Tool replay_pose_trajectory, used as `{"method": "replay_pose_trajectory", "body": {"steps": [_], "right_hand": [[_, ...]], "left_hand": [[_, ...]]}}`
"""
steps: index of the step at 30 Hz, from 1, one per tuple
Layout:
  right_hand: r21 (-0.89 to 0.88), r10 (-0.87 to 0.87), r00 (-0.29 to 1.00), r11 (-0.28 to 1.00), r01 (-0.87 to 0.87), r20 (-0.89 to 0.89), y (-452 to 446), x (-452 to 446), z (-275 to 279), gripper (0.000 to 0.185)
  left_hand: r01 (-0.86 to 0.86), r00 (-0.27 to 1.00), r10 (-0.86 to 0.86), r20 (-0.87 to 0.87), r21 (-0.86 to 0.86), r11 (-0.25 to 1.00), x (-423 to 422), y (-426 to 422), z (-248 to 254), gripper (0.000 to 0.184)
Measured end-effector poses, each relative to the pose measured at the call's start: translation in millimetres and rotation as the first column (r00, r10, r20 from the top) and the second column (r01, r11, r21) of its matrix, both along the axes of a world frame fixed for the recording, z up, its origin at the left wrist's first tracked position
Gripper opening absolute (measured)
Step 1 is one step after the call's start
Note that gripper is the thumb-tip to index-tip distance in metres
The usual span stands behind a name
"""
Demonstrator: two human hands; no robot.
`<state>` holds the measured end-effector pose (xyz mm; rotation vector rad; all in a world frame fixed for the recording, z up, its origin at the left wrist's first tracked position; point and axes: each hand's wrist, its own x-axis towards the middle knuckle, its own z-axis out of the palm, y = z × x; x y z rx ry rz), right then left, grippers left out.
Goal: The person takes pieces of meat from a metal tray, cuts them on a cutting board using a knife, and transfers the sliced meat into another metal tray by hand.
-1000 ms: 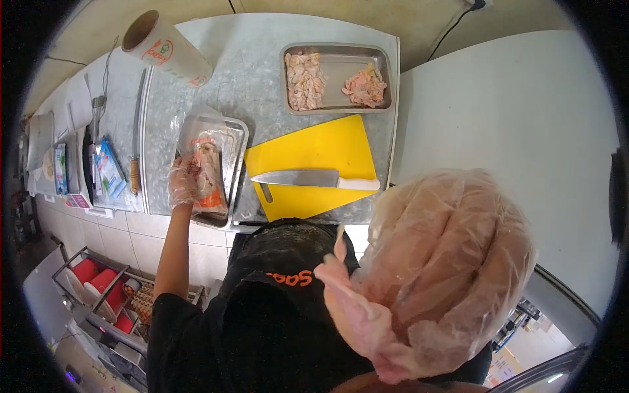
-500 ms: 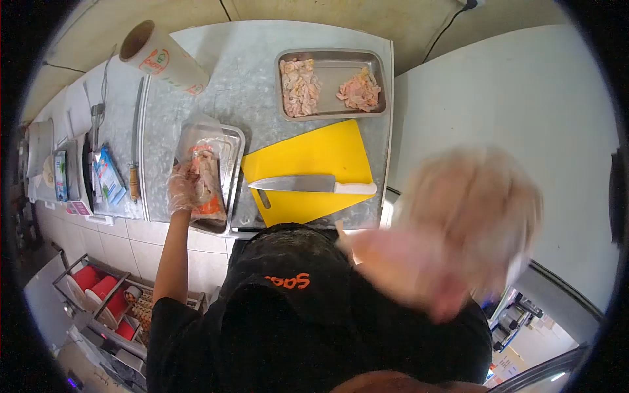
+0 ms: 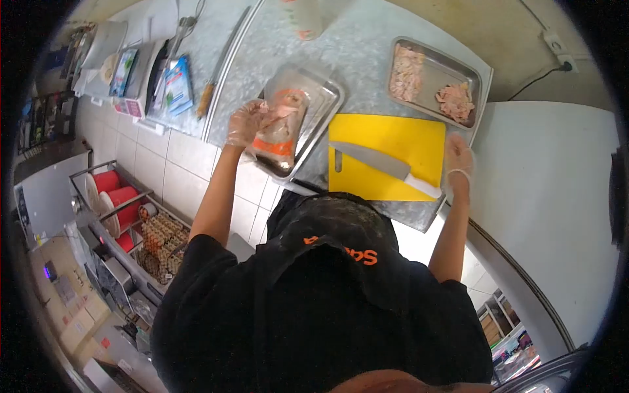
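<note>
My left hand [image 3: 244, 123], in a clear plastic glove, is closed on a strip of pale pink raw meat [image 3: 278, 112]. It is at the left side of a plastic bag with orange print [image 3: 274, 147], which lies in a metal tray [image 3: 338, 98]. My right hand [image 3: 458, 157], also gloved, is at the right edge of the yellow cutting board [image 3: 393, 132]. Its fingers are stretched out, and nothing shows in them. Across the board lies a large knife [image 3: 377, 159], its white handle [image 3: 422, 186] toward my right hand.
Beyond the board, a second metal tray [image 3: 429, 52] has two heaps of cut raw meat [image 3: 406, 73]. A tall cup [image 3: 303, 18] stands at the back. To the left are a wooden-handled tool [image 3: 206, 99] and a blue packet [image 3: 175, 85]. A white surface [image 3: 544, 170] borders the right.
My view has turned, shifting the table rightward. My right hand, blurred near the camera before, is now down beside the board. My left hand has lifted meat slightly above the bag.
</note>
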<state>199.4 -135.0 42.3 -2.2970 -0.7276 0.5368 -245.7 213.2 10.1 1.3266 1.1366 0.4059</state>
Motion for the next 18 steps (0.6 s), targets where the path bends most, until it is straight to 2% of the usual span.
{"method": "replay_pose_trajectory", "body": {"steps": [1, 2, 4, 5, 7, 8, 10, 11, 12, 14, 15, 16, 17, 18], "right_hand": [[-0.004, 0.021, 0.999, 1.000, -0.022, -0.036, 16, -33, 14, 0.033], [0.067, 0.093, 0.994, 0.994, -0.089, -0.052, 28, -58, 13, 0.032], [0.152, 0.231, 0.969, 0.964, -0.217, -0.081, 59, -106, 22, 0.030], [0.167, 0.299, 0.949, 0.945, -0.280, -0.100, 75, -129, 33, 0.029], [0.219, 0.433, 0.884, 0.893, -0.394, -0.174, 108, -163, 42, 0.027], [0.234, 0.512, 0.841, 0.852, -0.469, -0.176, 126, -176, 44, 0.027], [0.217, 0.638, 0.753, 0.768, -0.603, -0.163, 164, -194, 47, 0.028], [0.186, 0.686, 0.712, 0.726, -0.662, -0.149, 183, -201, 45, 0.028], [0.179, 0.690, 0.709, 0.723, -0.667, -0.147, 204, -206, 40, 0.028], [0.056, 0.748, 0.664, 0.663, -0.747, 0.012, 242, -217, 30, 0.030], [0.048, 0.753, 0.658, 0.657, -0.753, 0.018, 252, -228, 43, 0.030], [-0.030, 0.765, 0.639, 0.639, -0.769, -0.078, 264, -235, 58, 0.034], [-0.107, 0.764, 0.621, 0.612, -0.784, -0.174, 273, -241, 68, 0.038], [-0.118, 0.768, 0.617, 0.605, -0.787, -0.172, 279, -244, 54, 0.038]], "left_hand": [[-0.016, 1.000, 0.016, -0.013, 0.018, 1.000, -1, -6, 18, 0.025], [-0.019, 1.000, 0.019, -0.016, 0.021, 1.000, -3, -9, 30, 0.025], [0.181, 0.955, -0.094, -0.281, 0.304, 0.935, -8, -16, 51, 0.027], [0.177, 0.956, -0.089, -0.280, 0.306, 0.936, -6, -24, 65, 0.027], [0.231, 0.971, -0.225, -0.084, 0.062, 0.971, 1, -40, 86, 0.042], [0.223, 0.973, -0.218, -0.077, 0.063, 0.973, -1, -44, 84, 0.042], [0.437, 0.879, -0.314, -0.360, 0.343, 0.831, -7, -45, 69, 0.057], [0.451, 0.860, -0.274, -0.431, 0.387, 0.804, -19, -38, 31, 0.064], [0.443, 0.864, -0.271, -0.424, 0.387, 0.808, -26, -39, 23, 0.064], [0.342, 0.939, -0.238, -0.249, 0.592, 0.730, -33, -42, 17, 0.063], [0.288, 0.944, -0.089, -0.317, 0.667, 0.687, -35, -53, 30, 0.057], [0.277, 0.948, -0.083, -0.307, 0.668, 0.691, -39, -63, 41, 0.057], [0.201, 0.938, 0.050, -0.342, 0.658, 0.726, -43, -71, 50, 0.057], [0.120, 0.909, 0.179, -0.377, 0.648, 0.752, -46, -80, 53, 0.058]]}}
